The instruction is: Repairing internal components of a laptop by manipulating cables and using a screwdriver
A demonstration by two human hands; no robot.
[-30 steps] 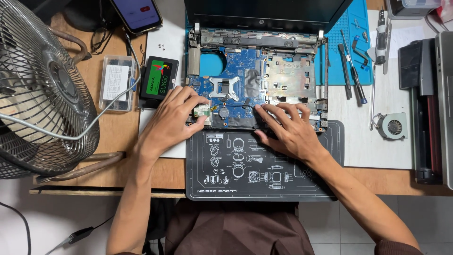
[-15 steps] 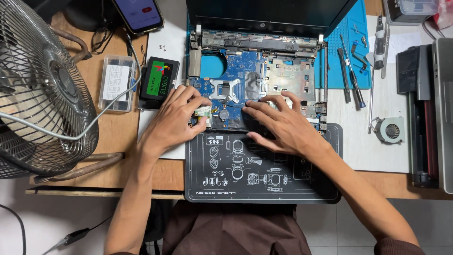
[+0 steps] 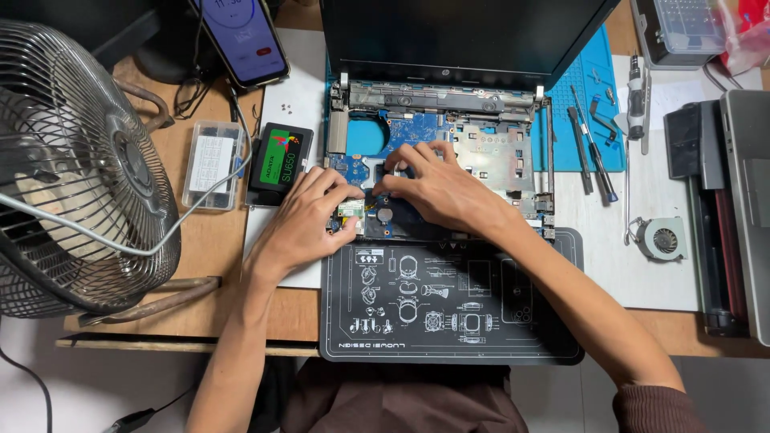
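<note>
An opened laptop [image 3: 449,144] sits at the bench's back edge, its blue motherboard [image 3: 417,132] bare. The left hand [image 3: 309,220] rests at the board's front-left corner, thumb and forefinger pinched narrowly on a small wireless card [image 3: 350,212]. The right hand [image 3: 441,188] lies flat over the board's middle, fingers loosely spread, gripping nothing visible. Both forearms cross a black work mat [image 3: 449,297] at the front edge. A black drive [image 3: 280,159] lies just left; 1 fan [image 3: 76,168] stands at the left edge.
</note>
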